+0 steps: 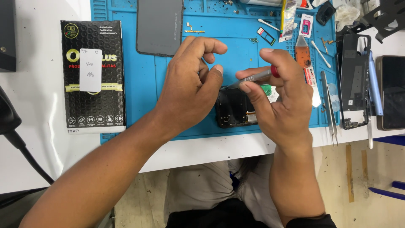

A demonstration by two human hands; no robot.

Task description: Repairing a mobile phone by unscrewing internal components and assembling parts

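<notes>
My right hand (280, 101) grips a slim grey screwdriver (252, 78) with a red end, its tip angled down to the left toward an opened black phone (234, 107). The phone lies on a blue work mat (147, 84), with a green part showing by its top edge. My left hand (190, 84) rests over the phone's left side, fingers curled and thumb near the screwdriver's tip. Whether it presses on the phone is hidden by the hand itself.
A grey phone back cover (159, 26) lies at the mat's top. A black box (93, 76) sits to the left on the white table (33, 105). Tweezers (330, 107), a black phone frame (354, 80), another phone (392, 93), and small parts lie to the right.
</notes>
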